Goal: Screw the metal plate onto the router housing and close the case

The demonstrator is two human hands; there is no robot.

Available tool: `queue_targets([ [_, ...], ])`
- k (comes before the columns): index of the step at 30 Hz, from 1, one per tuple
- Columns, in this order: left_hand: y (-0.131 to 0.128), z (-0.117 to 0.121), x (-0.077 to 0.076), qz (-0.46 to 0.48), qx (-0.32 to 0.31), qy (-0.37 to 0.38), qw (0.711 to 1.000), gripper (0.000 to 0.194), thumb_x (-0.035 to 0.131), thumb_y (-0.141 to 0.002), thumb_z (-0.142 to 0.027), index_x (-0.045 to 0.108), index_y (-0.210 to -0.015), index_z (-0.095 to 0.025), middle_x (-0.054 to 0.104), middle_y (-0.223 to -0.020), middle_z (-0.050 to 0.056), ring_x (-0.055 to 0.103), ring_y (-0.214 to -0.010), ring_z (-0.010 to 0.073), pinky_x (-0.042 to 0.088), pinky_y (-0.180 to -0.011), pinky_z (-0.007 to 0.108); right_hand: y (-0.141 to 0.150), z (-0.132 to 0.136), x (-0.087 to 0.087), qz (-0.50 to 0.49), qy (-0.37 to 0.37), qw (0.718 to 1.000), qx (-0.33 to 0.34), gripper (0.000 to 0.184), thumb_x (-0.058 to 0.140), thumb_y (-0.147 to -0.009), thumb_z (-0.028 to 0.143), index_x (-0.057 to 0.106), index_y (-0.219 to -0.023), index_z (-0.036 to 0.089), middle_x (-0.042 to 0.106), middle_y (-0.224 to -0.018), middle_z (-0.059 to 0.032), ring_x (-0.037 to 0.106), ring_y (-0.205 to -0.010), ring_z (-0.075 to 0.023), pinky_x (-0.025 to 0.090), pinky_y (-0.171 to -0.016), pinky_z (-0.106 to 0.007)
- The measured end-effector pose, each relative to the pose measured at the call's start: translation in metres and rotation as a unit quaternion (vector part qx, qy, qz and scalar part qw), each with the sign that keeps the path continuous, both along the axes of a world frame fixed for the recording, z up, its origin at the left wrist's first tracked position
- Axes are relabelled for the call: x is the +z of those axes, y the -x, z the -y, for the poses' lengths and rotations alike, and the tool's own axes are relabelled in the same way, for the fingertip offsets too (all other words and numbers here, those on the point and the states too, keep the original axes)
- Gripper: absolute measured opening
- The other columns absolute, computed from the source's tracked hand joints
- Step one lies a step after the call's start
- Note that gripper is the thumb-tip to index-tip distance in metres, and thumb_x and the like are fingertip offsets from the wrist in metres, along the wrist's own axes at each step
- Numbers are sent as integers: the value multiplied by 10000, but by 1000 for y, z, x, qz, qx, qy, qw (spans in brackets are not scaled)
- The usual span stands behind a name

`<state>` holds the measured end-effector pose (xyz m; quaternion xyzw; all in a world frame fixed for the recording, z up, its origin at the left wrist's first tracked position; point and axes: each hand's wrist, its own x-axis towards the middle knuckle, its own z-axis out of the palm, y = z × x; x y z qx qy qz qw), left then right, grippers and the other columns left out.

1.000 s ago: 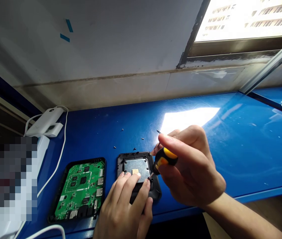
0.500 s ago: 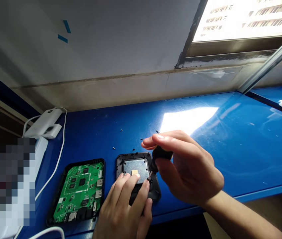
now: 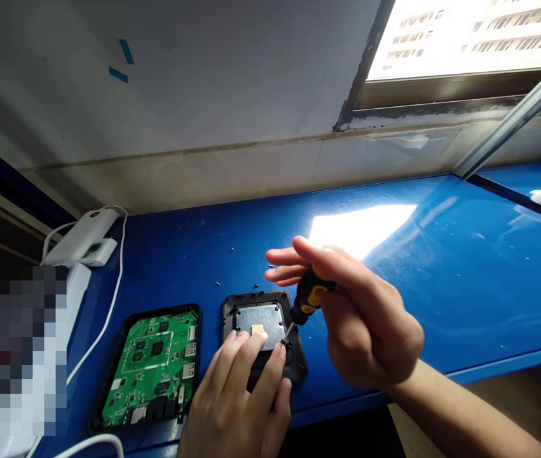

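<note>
A black plastic case half (image 3: 239, 305) with a grey metal plate (image 3: 259, 318) lies near the front edge of the blue table (image 3: 442, 286). My left hand (image 3: 239, 401) rests on its near part, fingers pressed flat on the case and plate. My right hand (image 3: 360, 318) is closed round a black and yellow screwdriver (image 3: 309, 300), thumb and fingers stretched past the handle. The tip sits at the case's right edge, just by my left fingertips. A second case half with a green circuit board (image 3: 156, 362) lies to the left.
Several tiny loose screws (image 3: 232, 249) are scattered on the table behind the case. A white power adapter (image 3: 84, 236) with a white cable (image 3: 108, 318) sits at the left by a blurred patch. A wall and a window ledge run behind the table.
My right hand has turned the screwdriver handle between its fingers, the fingers reaching further left. The tip stays at the same spot. My left hand has not moved.
</note>
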<state>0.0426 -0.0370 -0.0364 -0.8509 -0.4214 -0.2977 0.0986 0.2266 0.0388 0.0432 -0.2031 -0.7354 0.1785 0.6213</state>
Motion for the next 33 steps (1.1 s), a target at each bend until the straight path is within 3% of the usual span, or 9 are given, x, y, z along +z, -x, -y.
queue_targets([
  [5, -3, 2, 1, 3, 7, 2, 1000, 273, 611, -997, -243, 717, -1248, -255, 727, -1250, 70, 684, -1154, 293, 608, -956, 423, -1, -3, 3, 11, -53, 998, -17, 481, 653, -928, 21, 652, -1395, 132, 737, -1013, -108, 736, -856, -188, 665, -679, -319],
  [9, -10, 4, 0, 42, 34, 21, 998, 257, 595, -1005, -225, 717, -1228, -260, 738, -1197, 75, 684, -1158, 294, 591, -978, 428, -2, -3, 2, 18, -61, 996, -58, 410, 814, -889, 185, 718, -1286, 155, 631, -883, -44, 642, -713, -145, 570, -546, -274],
  [12, -12, 5, -1, 64, 38, 30, 997, 254, 589, -1005, -210, 718, -1216, -263, 732, -1226, 72, 679, -1171, 290, 567, -1021, 439, -1, -1, 1, 17, -59, 997, -55, 282, 671, -1001, 284, 737, -1245, 158, 582, -857, -48, 615, -721, -157, 552, -534, -282],
  [16, -7, 3, -1, 42, 27, 27, 998, 264, 580, -1015, -228, 709, -1241, -270, 720, -1269, 54, 665, -1186, 278, 553, -1047, 428, -1, 0, 3, -1, -20, 999, -31, 386, 417, -1050, 129, 736, -1254, 200, 648, -1054, -104, 713, -875, -181, 646, -649, -315],
  [19, -5, 1, 0, 12, 9, 17, 1000, 279, 599, -1008, -237, 703, -1265, -269, 718, -1276, 52, 662, -1185, 274, 565, -1024, 405, -2, 0, 5, 16, -22, 1000, -15, 406, 443, -1018, 61, 702, -1311, 171, 722, -1164, -141, 760, -958, -209, 691, -746, -358],
  [23, -9, 4, -1, 51, 38, 26, 998, 260, 574, -1019, -232, 717, -1233, -275, 716, -1268, 55, 661, -1184, 286, 557, -1032, 434, -2, -2, 6, 18, -69, 996, -55, 312, 640, -956, 67, 734, -1249, 121, 721, -980, -115, 738, -814, -182, 631, -600, -292],
  [27, -13, 6, -1, 64, 41, 33, 997, 254, 584, -1013, -221, 724, -1220, -263, 734, -1208, 77, 675, -1172, 300, 577, -1002, 440, -1, -1, 2, 15, -74, 992, -98, 217, 795, -913, 229, 778, -1120, 168, 602, -879, -48, 650, -737, -157, 561, -539, -284],
  [30, -12, 6, 0, 70, 35, 35, 996, 245, 602, -1002, -210, 721, -1212, -250, 737, -1208, 82, 681, -1161, 302, 581, -1007, 449, 0, 0, 0, 4, -64, 994, -87, 163, 696, -978, 241, 778, -1114, 203, 537, -880, -42, 607, -730, -165, 557, -531, -313],
  [33, -11, 4, 0, 71, 28, 35, 996, 238, 622, -994, -207, 729, -1203, -247, 726, -1247, 80, 679, -1159, 298, 561, -1045, 464, 0, 3, 2, -3, -63, 995, -82, 354, 508, -967, 53, 775, -1127, 222, 508, -879, -49, 582, -720, -164, 514, -484, -299],
])
